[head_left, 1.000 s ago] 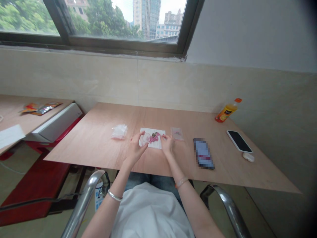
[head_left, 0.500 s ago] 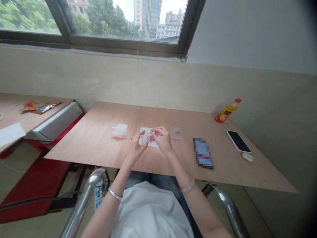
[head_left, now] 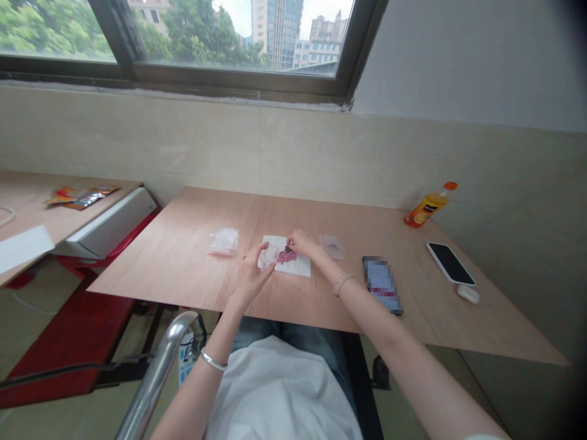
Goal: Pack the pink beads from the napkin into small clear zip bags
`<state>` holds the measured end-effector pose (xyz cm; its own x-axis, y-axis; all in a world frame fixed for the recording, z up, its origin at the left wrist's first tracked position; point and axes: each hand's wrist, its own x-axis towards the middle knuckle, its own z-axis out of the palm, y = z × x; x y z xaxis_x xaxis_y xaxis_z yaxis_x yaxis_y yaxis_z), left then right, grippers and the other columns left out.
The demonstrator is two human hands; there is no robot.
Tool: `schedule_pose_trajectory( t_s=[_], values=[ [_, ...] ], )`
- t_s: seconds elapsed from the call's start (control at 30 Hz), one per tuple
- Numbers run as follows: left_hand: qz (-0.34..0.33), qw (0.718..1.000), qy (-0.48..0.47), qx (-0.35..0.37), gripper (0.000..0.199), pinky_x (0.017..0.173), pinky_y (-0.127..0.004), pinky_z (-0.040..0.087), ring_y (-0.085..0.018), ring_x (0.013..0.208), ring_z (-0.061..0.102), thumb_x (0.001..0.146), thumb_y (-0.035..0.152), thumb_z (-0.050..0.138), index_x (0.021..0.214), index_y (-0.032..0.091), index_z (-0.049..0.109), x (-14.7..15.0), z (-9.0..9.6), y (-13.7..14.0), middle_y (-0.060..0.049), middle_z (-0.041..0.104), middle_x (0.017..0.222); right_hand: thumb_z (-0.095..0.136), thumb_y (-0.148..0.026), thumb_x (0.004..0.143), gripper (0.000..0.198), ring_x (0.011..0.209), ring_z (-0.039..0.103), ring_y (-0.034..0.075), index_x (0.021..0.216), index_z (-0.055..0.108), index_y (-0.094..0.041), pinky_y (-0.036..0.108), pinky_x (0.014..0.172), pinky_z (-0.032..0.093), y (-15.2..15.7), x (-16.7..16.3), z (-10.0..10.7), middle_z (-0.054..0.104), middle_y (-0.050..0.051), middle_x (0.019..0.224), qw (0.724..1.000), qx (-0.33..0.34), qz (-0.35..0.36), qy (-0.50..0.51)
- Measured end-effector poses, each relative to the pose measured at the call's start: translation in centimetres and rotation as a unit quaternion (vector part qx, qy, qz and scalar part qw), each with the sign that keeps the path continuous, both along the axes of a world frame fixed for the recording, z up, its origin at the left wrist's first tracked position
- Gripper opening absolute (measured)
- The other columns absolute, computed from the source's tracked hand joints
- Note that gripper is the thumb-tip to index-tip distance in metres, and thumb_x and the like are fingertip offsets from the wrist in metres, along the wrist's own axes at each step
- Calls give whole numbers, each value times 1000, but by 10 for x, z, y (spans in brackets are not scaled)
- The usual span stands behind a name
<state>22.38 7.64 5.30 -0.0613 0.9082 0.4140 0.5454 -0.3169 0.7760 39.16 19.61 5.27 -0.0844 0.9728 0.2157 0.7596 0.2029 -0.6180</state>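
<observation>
My left hand [head_left: 253, 267] is curled around a small clear, see-through piece [head_left: 268, 257], holding it by its edges over the left side of a white sheet [head_left: 300, 267]. A cluster of small round pink bits [head_left: 287, 256], like beads, with some darker ones at its top, lies on the sheet. At the upper edge of this cluster, the fingertips of my right hand [head_left: 301, 242] are pinched together and pointing down. Whatever they pinch is too small to make out.
On the wooden table [head_left: 183, 244] a clear bag [head_left: 224, 241] lies left and a flat clear packet [head_left: 331, 246] right. Further right are a phone [head_left: 383, 285], a white-edged phone [head_left: 451, 263], a white case [head_left: 468, 294] and an orange drink bottle [head_left: 430, 206].
My right hand has turned, its forearm swinging out to the right, and its fingertips now point down at the cluster's top. My left hand keeps its hold on the clear piece.
</observation>
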Motion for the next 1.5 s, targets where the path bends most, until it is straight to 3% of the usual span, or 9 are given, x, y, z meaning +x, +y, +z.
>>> schedule_pose_trajectory(
  t_s=[0.13, 0.33, 0.5, 0.63, 0.77, 1.03, 1.13, 1.27, 1.5],
  values=[
    [-5, 1000, -1, -6, 45, 97, -45, 44, -27, 116, 57, 79, 22, 64, 122, 19, 54, -1, 0, 0, -12, 63, 121, 57, -35, 92, 31, 97, 61, 20, 117, 57, -16, 40, 82, 53, 2, -6, 15, 60, 8, 116, 995, -60, 78, 0],
    [-3, 1000, 0, -7, 44, 98, -43, 44, -26, 114, 58, 79, 21, 64, 121, 18, 54, -2, 1, -1, -11, 63, 121, 51, -30, 95, 27, 100, 61, 21, 114, 59, -13, 37, 87, 50, -1, -9, 33, 59, 5, 116, 981, -118, 154, -3],
    [-3, 1000, -1, -6, 44, 99, -43, 42, -26, 114, 58, 79, 20, 64, 121, 19, 54, -1, 2, -2, -11, 63, 121, 53, -34, 94, 27, 88, 63, 18, 107, 61, -12, 33, 77, 54, -8, -10, 47, 63, 4, 105, 972, -139, 188, -9],
    [-3, 1000, 2, -18, 45, 99, -44, 42, -26, 116, 56, 79, 21, 64, 122, 18, 54, -2, 4, -3, -12, 62, 122, 56, -36, 92, 25, 67, 61, 11, 91, 63, -11, 27, 64, 53, -11, -10, 56, 64, 0, 82, 968, -138, 208, -14],
    [-2, 1000, -3, -28, 45, 99, -44, 41, -27, 116, 56, 78, 21, 64, 122, 19, 54, -4, 3, -2, -12, 62, 123, 64, -23, 84, 17, 62, 56, 10, 75, 65, -9, 23, 62, 45, -9, -8, 63, 64, 2, 67, 965, -127, 229, -22],
    [-13, 1000, 4, -19, 46, 98, -45, 42, -28, 117, 57, 79, 23, 65, 124, 19, 53, 4, 3, 3, -13, 62, 123, 63, -13, 71, 11, 66, 57, 10, 80, 70, -14, 22, 63, 41, -36, -8, 78, 67, 2, 80, 956, -102, 275, -16],
    [-14, 1000, 15, -1, 46, 98, -45, 42, -28, 116, 58, 78, 22, 65, 123, 20, 53, 8, 6, 4, -12, 63, 123, 63, -18, 76, 7, 61, 55, 10, 73, 69, -16, 22, 58, 39, -50, -7, 86, 64, 2, 75, 953, -81, 292, -27],
    [-6, 1000, 22, 6, 46, 98, -46, 42, -28, 115, 58, 79, 22, 65, 123, 19, 52, 9, 9, 5, -13, 62, 124, 55, -31, 88, 27, 62, 54, 11, 69, 67, -16, 23, 58, 37, -65, -1, 97, 61, 3, 71, 952, -30, 302, -27],
    [-13, 997, -77, 11, 51, 93, -43, 47, -25, 104, 61, 74, 29, 72, 120, 19, 54, 13, 13, 5, -10, 65, 109, 59, -22, 82, 16, 63, 51, 12, 68, 63, -17, 24, 59, 37, -81, 8, 94, 62, 1, 72, 939, -57, 338, 19]
  ],
)
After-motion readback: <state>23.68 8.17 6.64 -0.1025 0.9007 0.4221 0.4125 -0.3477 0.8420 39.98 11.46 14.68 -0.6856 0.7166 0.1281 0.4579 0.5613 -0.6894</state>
